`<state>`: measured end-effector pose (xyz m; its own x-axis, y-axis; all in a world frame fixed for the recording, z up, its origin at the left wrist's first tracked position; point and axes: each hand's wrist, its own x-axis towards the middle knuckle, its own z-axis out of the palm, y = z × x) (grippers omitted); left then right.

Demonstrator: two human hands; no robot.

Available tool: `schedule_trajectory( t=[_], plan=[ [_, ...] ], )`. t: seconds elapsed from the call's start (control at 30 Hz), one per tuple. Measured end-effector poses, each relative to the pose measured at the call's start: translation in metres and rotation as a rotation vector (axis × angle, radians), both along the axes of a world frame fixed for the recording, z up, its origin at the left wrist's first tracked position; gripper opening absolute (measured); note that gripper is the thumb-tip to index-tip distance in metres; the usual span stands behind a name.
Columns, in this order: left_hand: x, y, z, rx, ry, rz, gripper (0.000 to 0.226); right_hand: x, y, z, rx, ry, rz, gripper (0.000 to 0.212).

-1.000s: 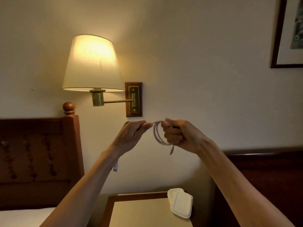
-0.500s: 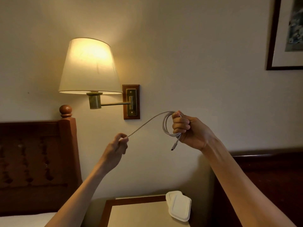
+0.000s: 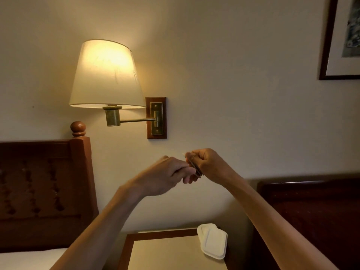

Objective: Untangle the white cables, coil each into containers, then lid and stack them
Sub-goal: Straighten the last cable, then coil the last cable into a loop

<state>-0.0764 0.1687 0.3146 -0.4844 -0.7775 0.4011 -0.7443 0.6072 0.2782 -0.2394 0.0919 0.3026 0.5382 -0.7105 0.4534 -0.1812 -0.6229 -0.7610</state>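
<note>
My right hand [image 3: 206, 164] grips a coiled white cable [image 3: 195, 168], seen edge-on as thin loops between the two hands. My left hand [image 3: 167, 175] is blurred and close against the coil, its fingers curled at the cable beside my right fingers. Both hands are raised in front of the wall, above the nightstand. Two white lids [image 3: 213, 240] lie stacked at the back right corner of the nightstand [image 3: 161, 252]. No containers show in view.
A lit wall lamp [image 3: 106, 75] on a brass arm hangs up left of my hands. Wooden headboards stand at left [image 3: 42, 184] and right [image 3: 307, 207]. A framed picture [image 3: 342, 38] hangs at top right. White bedding [image 3: 29, 259] shows at bottom left.
My left hand has swung from down left, where it held the cable stretched out, back up to my right hand. The free length is now gathered into the coil.
</note>
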Motion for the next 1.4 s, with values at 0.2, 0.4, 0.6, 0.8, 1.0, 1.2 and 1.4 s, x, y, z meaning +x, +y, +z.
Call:
schedule_trajectory(
  t=[0.2,0.4,0.6,0.8,1.0,1.2,1.4],
  plan=[
    [0.019,-0.001,0.002,-0.383,-0.365,0.181,0.015,-0.002,0.001,-0.008,-0.146,0.167,-0.069,0.031],
    [0.024,-0.013,-0.017,-0.749,-0.293,0.239,0.020,0.005,0.004,-0.012,-0.112,0.118,-0.048,0.037],
    [0.028,-0.029,-0.040,-0.844,-0.119,0.247,0.021,0.011,0.006,-0.015,-0.076,0.022,-0.091,0.039],
    [0.020,-0.036,-0.040,-0.751,0.045,0.288,0.020,0.012,0.004,-0.010,0.023,0.017,-0.099,0.039],
    [0.009,-0.020,-0.017,0.078,0.530,0.219,0.016,0.013,0.009,0.000,0.003,-0.115,-0.171,0.042],
    [0.012,-0.010,-0.017,0.504,0.897,0.230,0.029,0.024,0.014,-0.004,-0.123,-0.087,-0.329,0.047],
    [0.011,-0.007,-0.028,0.564,1.104,0.233,0.042,0.023,0.012,-0.008,-0.022,-0.082,-0.274,0.043]
  ],
)
